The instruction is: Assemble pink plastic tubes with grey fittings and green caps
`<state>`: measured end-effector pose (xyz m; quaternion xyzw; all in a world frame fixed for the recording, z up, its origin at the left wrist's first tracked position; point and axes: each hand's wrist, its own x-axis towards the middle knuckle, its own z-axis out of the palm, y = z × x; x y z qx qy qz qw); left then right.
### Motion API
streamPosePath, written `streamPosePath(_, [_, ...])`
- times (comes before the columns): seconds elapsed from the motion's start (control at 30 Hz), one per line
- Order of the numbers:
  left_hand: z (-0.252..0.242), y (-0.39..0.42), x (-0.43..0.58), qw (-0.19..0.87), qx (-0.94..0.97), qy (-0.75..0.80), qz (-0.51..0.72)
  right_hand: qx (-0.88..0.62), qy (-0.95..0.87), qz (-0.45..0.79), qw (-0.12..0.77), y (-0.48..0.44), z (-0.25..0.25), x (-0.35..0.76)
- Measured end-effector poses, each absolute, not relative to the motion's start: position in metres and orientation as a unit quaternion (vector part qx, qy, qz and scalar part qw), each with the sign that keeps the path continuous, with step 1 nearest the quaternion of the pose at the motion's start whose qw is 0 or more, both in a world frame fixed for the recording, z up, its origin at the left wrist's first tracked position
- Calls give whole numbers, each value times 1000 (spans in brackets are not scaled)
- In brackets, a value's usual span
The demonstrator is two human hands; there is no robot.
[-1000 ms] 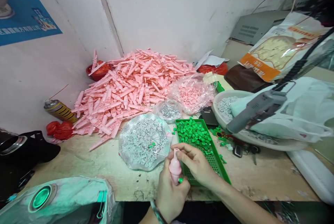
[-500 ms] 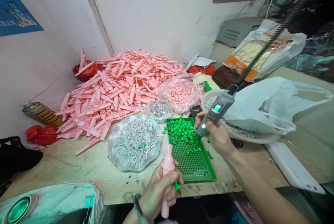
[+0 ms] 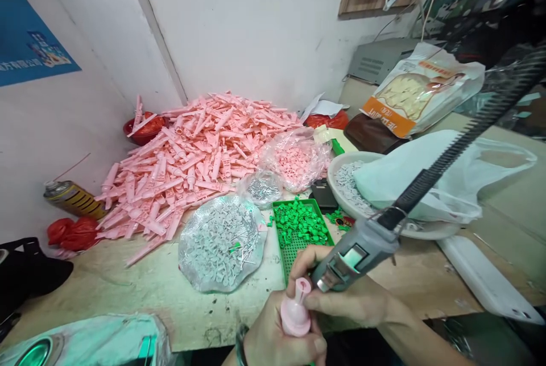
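My left hand (image 3: 277, 332) is wrapped round a pink plastic tube part (image 3: 296, 316), its narrow slotted tip pointing up at me. My right hand (image 3: 354, 300) holds a grey electric screwdriver (image 3: 356, 255) with a coiled cord; its thumb and forefinger also reach the tip of the pink part. Whether those fingers hold a small piece there, I cannot tell. Just behind the hands lies a green perforated tray (image 3: 284, 258) with small green plastic pieces (image 3: 301, 221). To its left is a plastic-lined dish of grey pieces (image 3: 217, 241) and metal pins (image 3: 247, 249).
A big heap of pink parts (image 3: 200, 156) lies against the wall, with a bag of small pink pieces (image 3: 294, 161) and a bag of metal pins (image 3: 262, 187) before it. On the right stand a white basin (image 3: 341, 190), a plastic bag (image 3: 409, 167) and a white case (image 3: 486, 278). A spray can (image 3: 72, 198) lies left.
My right hand has brought the screwdriver from the green tray down to the pink part. My left hand has moved slightly right and tilted the part's tip towards me.
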<state>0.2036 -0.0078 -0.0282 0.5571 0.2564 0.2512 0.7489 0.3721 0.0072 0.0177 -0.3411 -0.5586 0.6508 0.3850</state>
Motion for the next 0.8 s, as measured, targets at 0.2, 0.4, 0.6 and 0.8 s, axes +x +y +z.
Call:
streamPosePath(0.2, [-33,-13,209,751,548,277,243,-331,-553,631,432,5,12,373])
streamPosePath(0.4, [-27,-10,209,808,464,271,242,-357,-526,644,427,9,15,371])
streamPosePath(0.6, [-18,2,203,892,113,290,328,-439,-464,491,592,18,0,361])
streamPosePath(0.8, [-24,2,202,851,28,377,365,-403,-494,492,592,13,-22,363])
